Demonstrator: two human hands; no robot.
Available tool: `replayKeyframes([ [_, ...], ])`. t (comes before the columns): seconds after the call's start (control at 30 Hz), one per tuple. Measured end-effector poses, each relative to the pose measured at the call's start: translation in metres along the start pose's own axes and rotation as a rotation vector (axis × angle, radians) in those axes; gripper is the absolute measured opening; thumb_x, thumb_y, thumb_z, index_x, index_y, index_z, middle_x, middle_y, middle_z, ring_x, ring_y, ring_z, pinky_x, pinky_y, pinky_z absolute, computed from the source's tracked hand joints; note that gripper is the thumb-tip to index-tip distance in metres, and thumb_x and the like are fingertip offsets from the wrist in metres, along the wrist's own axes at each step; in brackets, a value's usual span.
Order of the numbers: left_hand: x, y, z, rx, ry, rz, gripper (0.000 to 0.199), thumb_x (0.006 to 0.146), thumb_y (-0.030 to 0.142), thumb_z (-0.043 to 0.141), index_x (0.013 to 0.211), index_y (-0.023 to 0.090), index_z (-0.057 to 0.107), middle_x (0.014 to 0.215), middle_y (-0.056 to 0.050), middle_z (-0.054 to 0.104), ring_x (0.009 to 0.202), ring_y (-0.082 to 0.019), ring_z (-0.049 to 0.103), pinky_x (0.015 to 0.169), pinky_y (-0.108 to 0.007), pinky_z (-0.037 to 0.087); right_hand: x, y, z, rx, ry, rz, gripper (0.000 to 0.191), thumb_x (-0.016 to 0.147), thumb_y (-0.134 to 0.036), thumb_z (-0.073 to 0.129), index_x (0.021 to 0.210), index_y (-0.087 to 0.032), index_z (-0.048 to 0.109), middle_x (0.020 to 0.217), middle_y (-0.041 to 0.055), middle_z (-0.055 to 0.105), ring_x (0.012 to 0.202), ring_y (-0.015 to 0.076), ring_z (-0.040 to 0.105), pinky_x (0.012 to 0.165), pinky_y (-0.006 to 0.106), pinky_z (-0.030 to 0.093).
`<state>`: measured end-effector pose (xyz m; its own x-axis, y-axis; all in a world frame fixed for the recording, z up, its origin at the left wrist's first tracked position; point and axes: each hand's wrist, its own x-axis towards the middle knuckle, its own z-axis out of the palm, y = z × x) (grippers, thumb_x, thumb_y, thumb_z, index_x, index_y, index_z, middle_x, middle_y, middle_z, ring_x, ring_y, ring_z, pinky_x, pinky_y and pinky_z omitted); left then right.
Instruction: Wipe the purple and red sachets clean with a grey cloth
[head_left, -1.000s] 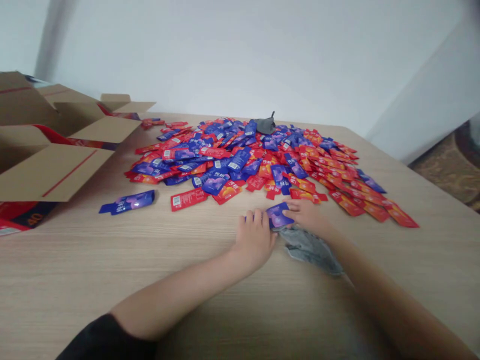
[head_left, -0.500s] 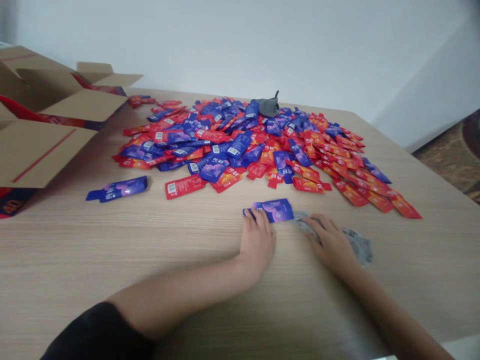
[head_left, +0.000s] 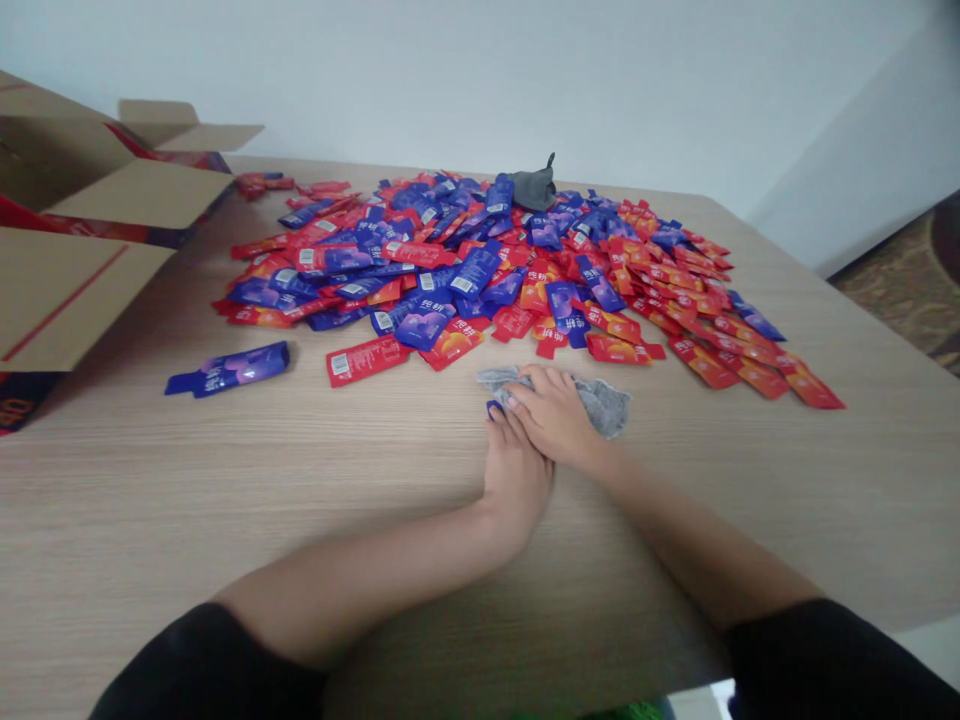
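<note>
My left hand (head_left: 516,480) lies on the table with its fingers pressing down the end of a purple pouch. Only a small corner of this purple pouch (head_left: 492,409) shows by the fingertips; cloth and hands hide the rest. My right hand (head_left: 559,415) grips a thin grey cloth (head_left: 606,405) and presses it flat over the pouch, its fingers touching those of my left hand. Another purple pouch (head_left: 244,370) lies alone to the left, and a red pouch (head_left: 367,360) lies at the pile's near edge.
A large heap of red and purple pouches (head_left: 442,285) spreads across the back of the wooden table (head_left: 360,450). On the heap sits a dark grey cloth bundle (head_left: 534,188). At the left stands an open cardboard box (head_left: 82,290) with its flaps out. A wall rises behind.
My right hand has slid the grey cloth leftward onto the pouch, covering its printed face. My left hand stays where it was on the pouch. The view has shifted slightly.
</note>
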<state>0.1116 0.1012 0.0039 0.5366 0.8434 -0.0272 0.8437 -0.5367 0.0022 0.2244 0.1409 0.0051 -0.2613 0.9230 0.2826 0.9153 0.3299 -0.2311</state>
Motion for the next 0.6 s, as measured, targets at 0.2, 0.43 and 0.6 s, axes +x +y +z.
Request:
replayKeyframes([
  [0.2, 0.001, 0.001, -0.002, 0.045, -0.003, 0.055, 0.051, 0.100, 0.016, 0.031, 0.145, -0.005, 0.044, 0.144, -0.031, 0.051, 0.134, -0.039, 0.052, 0.111, -0.052, 0.038, -0.016, 0.022, 0.003, -0.126, 0.014, 0.067, 0.037, 0.095, -0.026, 0.049, 0.124, -0.025, 0.071, 0.124, 0.0133, 0.059, 0.107, 0.0298, 0.050, 0.091, 0.044, 0.040],
  [0.43, 0.003, 0.000, -0.004, 0.041, 0.023, 0.138, 0.047, 0.099, 0.012, 0.038, 0.143, -0.003, 0.047, 0.146, -0.032, 0.048, 0.132, -0.038, 0.055, 0.102, -0.048, 0.047, -0.031, 0.040, -0.006, -0.230, 0.017, 0.141, 0.038, 0.098, -0.030, 0.045, 0.126, -0.027, 0.070, 0.125, 0.0121, 0.059, 0.108, 0.0294, 0.052, 0.091, 0.044, 0.041],
  [0.6, 0.003, 0.002, -0.005, 0.076, 0.026, 0.140, 0.047, 0.097, 0.008, 0.040, 0.141, -0.004, 0.049, 0.145, -0.032, 0.048, 0.130, -0.037, 0.057, 0.096, -0.045, 0.051, -0.048, 0.067, -0.011, -0.231, 0.035, 0.284, 0.040, 0.100, -0.031, 0.041, 0.125, -0.021, 0.071, 0.128, 0.0150, 0.057, 0.114, 0.0305, 0.054, 0.096, 0.044, 0.044],
])
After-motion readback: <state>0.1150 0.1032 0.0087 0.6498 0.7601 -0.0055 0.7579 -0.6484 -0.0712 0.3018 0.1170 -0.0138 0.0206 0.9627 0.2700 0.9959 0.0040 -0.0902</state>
